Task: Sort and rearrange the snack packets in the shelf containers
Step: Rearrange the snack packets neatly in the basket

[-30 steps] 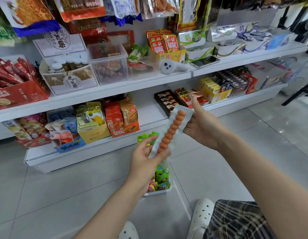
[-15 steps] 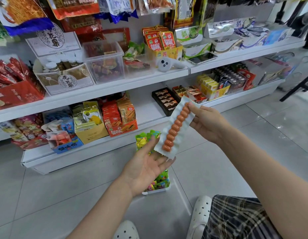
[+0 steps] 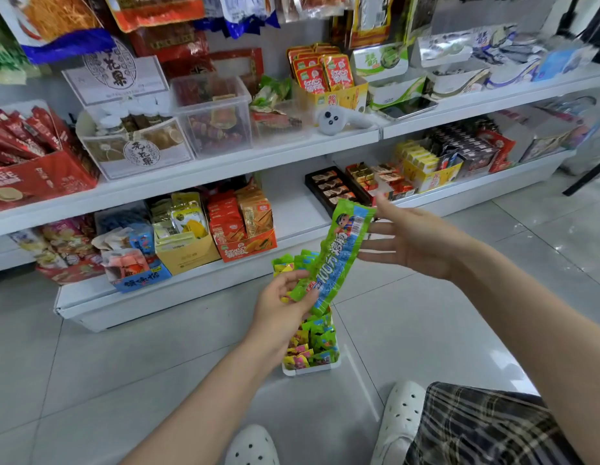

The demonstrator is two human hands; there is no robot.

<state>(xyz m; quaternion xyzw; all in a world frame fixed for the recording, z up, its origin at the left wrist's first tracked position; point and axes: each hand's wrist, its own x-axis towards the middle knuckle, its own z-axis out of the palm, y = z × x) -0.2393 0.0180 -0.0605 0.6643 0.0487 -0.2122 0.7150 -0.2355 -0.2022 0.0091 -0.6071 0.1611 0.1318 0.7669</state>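
Glossy grey floor tiles, long crinkly green packet.

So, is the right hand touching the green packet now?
Touching. The head view shows the right hand with straight fingers against the green packet at its top end.

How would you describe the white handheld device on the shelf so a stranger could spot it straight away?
Start at the upper white shelf and follow its front edge rightwards past the clear plastic bin. The white controller lies just beyond it, below the yellow box of red packets. It alone is no food pack: smooth plastic with dark buttons.
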